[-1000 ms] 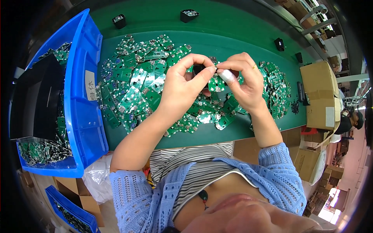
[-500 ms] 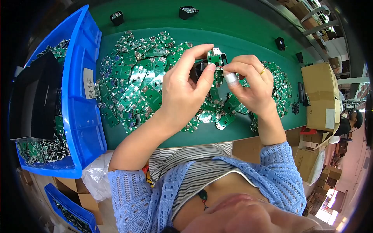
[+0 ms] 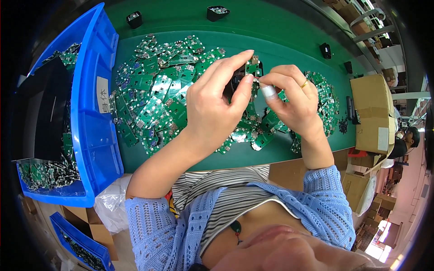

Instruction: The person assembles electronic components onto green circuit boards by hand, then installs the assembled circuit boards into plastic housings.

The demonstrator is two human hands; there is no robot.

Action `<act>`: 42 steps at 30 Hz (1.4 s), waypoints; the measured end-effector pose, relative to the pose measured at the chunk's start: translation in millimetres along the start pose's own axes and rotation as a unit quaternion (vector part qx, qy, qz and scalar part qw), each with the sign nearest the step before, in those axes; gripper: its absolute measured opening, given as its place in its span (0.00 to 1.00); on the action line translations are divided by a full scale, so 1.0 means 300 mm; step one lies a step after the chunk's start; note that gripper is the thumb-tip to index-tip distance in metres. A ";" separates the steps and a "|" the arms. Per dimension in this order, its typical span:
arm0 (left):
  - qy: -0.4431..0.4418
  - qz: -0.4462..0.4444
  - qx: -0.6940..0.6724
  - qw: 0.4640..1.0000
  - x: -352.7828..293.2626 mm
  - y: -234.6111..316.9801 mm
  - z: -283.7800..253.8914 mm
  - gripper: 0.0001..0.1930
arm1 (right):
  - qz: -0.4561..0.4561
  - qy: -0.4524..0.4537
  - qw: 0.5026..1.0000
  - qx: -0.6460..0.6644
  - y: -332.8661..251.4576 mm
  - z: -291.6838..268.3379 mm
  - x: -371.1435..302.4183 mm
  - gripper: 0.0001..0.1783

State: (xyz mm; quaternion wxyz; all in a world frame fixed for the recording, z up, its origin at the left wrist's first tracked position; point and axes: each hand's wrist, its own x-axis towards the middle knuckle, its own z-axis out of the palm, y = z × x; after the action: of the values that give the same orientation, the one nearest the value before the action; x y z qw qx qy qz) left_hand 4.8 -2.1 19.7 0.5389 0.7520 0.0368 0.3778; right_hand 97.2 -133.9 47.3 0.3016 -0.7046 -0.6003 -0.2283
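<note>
My left hand [image 3: 211, 94] grips a small green circuit board [image 3: 253, 67] by its edges, between thumb and fingers, tilted above the table. A dark piece shows behind the board, partly hidden by my fingers. Close at the board's right side, my right hand [image 3: 296, 98] is closed in a pinch. What its fingertips hold, if anything, is too small to make out. A white wrap [image 3: 268, 91] covers the right thumb, and a ring [image 3: 305, 83] sits on one finger. Under and around both hands spreads a pile of green circuit boards [image 3: 151, 110].
At the left stands a blue bin [image 3: 97, 131] with boards and a black box [image 3: 43, 113] in it. Another pile of boards [image 3: 323, 88] lies right of my hands. Small black cups [image 3: 218, 13] sit along the far side. A cardboard box [image 3: 373, 108] borders the table's right.
The board has turned a little in my left hand, showing its face at a different slant. My right hand stays almost in place beside it.
</note>
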 end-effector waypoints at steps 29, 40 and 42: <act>-0.007 -0.047 -0.060 0.997 -0.003 0.001 -0.007 0.14 | 0.086 -0.059 0.978 0.180 0.025 -0.003 -0.001 0.11; 0.007 0.008 0.005 1.000 0.001 -0.003 -0.008 0.14 | 0.013 -0.053 0.992 0.113 0.027 0.018 0.003 0.12; 0.009 0.031 0.024 0.999 0.002 -0.015 -0.004 0.14 | 0.020 -0.062 0.991 0.120 0.027 0.016 0.002 0.12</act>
State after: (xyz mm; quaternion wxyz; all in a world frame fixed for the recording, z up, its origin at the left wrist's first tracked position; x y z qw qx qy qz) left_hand 6.1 0.9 16.4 0.5084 0.7617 0.0271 0.4007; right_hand 105.0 -130.8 43.1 0.3512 -0.6880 -0.6264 -0.1045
